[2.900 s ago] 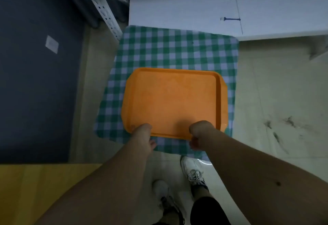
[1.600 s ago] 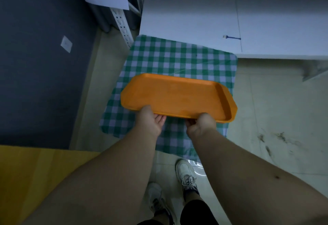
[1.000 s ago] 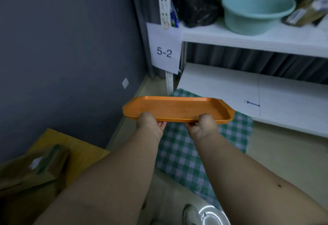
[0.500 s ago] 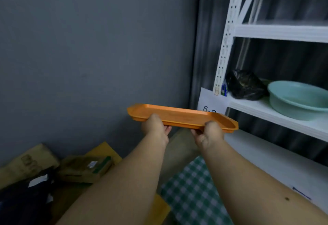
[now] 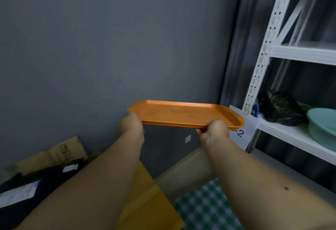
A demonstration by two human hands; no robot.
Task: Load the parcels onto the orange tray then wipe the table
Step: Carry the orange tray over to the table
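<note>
Head view shows you holding the orange tray in the air, nearly level, in front of a grey wall. Your left hand grips its near left edge and your right hand grips the near right edge, both grips closed around the rim. Below your left forearm, parcels lie on a yellow worktop. Right of your right grip, a white shelf carries a black bag and a pale green basin.

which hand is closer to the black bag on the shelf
Right. The right hand grips the orange tray at its near-right edge, just left of the black bag. The left hand holds the tray's far-left end, much further away.
</note>
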